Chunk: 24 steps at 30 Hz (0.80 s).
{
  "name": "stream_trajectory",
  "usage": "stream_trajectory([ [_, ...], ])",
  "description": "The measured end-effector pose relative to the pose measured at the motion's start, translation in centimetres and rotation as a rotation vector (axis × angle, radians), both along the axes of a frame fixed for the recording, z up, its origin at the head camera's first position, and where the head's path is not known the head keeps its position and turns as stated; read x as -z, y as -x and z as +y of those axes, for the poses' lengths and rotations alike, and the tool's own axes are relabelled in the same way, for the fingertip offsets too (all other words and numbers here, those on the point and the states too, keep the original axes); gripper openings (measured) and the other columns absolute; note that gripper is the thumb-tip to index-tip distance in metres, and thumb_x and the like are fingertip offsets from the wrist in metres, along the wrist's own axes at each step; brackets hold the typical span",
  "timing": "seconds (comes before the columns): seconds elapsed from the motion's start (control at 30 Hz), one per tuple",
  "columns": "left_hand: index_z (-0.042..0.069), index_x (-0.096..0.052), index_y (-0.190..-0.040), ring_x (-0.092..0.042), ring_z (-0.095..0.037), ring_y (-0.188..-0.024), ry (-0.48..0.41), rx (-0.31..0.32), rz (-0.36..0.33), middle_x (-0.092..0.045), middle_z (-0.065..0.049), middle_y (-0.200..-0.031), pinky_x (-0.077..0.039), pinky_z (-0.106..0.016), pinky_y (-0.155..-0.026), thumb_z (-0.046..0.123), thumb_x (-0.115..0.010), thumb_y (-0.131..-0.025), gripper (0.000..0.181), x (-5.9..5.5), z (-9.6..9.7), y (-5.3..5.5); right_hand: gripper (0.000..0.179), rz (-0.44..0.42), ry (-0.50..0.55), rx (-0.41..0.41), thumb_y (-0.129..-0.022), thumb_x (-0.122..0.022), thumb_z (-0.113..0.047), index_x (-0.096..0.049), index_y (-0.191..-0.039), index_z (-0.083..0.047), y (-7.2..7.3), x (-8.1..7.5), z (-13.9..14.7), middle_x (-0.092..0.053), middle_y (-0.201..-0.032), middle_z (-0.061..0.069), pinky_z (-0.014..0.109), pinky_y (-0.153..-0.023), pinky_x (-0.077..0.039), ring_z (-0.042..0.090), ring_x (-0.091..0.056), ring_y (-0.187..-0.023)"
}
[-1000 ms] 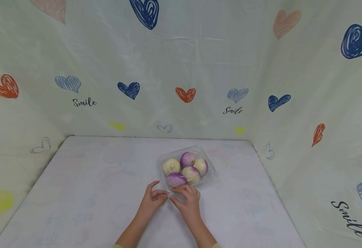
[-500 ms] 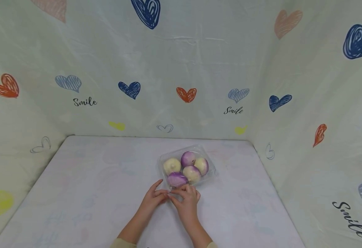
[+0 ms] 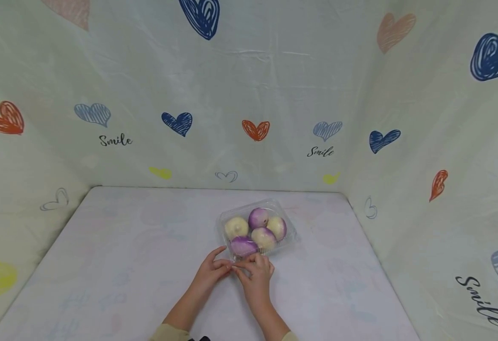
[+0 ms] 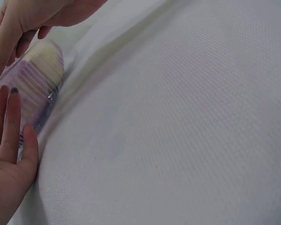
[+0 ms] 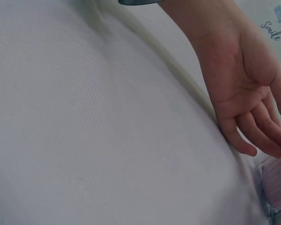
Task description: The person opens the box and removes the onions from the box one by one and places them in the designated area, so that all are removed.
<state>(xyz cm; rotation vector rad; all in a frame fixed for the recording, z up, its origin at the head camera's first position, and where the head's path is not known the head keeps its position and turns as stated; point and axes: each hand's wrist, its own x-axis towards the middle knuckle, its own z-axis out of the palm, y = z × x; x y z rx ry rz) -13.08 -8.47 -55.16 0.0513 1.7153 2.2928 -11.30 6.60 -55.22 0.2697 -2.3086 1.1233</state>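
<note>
A clear plastic clamshell box (image 3: 282,210) sits on the table, holding several round purple-and-cream onions (image 3: 264,238). At its near-left corner, my left hand (image 3: 208,273) pinches the plastic edge between thumb and fingers, its index finger raised. Right beside it, my right hand (image 3: 257,279) pinches the same corner, its other fingers curled over the front edge. The fingertips of both hands meet there and hide the corner. In the left wrist view, the box's ribbed side (image 4: 42,79) shows between two hands; the right wrist view catches only a bit of an onion (image 5: 277,183).
A white cloth covers the table (image 3: 146,246). Behind it and on both sides hangs a pale curtain (image 3: 283,85) printed with hearts and the word Smile. A small dark object (image 3: 204,338) peeks in at the bottom edge, by the left sleeve.
Both hands keep to the box's near-left corner, with slight shifts of the fingers. The forearms have moved a little, bringing more of the left sleeve into view. The box stays in place.
</note>
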Motion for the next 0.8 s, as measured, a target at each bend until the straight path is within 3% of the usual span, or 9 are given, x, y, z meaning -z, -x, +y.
stream_trajectory([
  [0.3, -0.006, -0.011, -0.147, -0.065, -0.012, -0.095, -0.185, 0.070, 0.006, -0.069, -0.001, -0.096, -0.052, -0.027, -0.092, -0.008, -0.054, -0.096, 0.068, 0.7, 0.4, 0.0, 0.009, 0.066, 0.072, -0.004, -0.072, -0.084, -0.017, -0.076, -0.077, -0.019, -0.1, 0.0, 0.6, -0.057, -0.088, -0.011, 0.037, -0.089, -0.024, 0.013, -0.048, -0.091],
  [0.47, -0.003, -0.009, -0.146, -0.065, -0.012, -0.095, -0.230, 0.081, 0.020, -0.068, 0.000, -0.094, -0.052, -0.028, -0.092, -0.005, -0.056, -0.096, 0.069, 0.4, 0.6, 0.1, 0.010, 0.094, 0.072, -0.027, -0.072, -0.084, -0.013, -0.077, -0.078, -0.016, 0.1, -0.5, 0.8, -0.059, -0.084, -0.013, 0.034, -0.090, -0.026, 0.011, -0.049, -0.086],
  [0.6, 0.000, -0.011, -0.145, -0.065, -0.013, -0.093, -0.254, 0.063, -0.010, -0.068, 0.000, -0.093, -0.053, -0.028, -0.090, -0.006, -0.057, -0.095, 0.068, 0.0, 0.8, 0.1, 0.011, 0.049, 0.111, -0.044, -0.070, -0.085, -0.011, -0.078, -0.078, -0.015, 0.2, -1.4, 0.8, -0.058, -0.078, -0.015, 0.034, -0.088, -0.028, 0.009, -0.048, -0.079],
  [0.8, 0.008, -0.015, -0.145, -0.066, -0.015, -0.092, -0.303, 0.026, -0.086, -0.069, -0.003, -0.092, -0.053, -0.029, -0.089, -0.009, -0.052, -0.096, 0.064, -0.6, 1.3, 0.2, 0.008, -0.089, 0.247, -0.070, -0.074, -0.083, -0.007, -0.078, -0.077, -0.013, 0.3, -2.9, 0.8, -0.055, -0.072, -0.012, 0.039, -0.088, -0.025, 0.010, -0.045, -0.077],
])
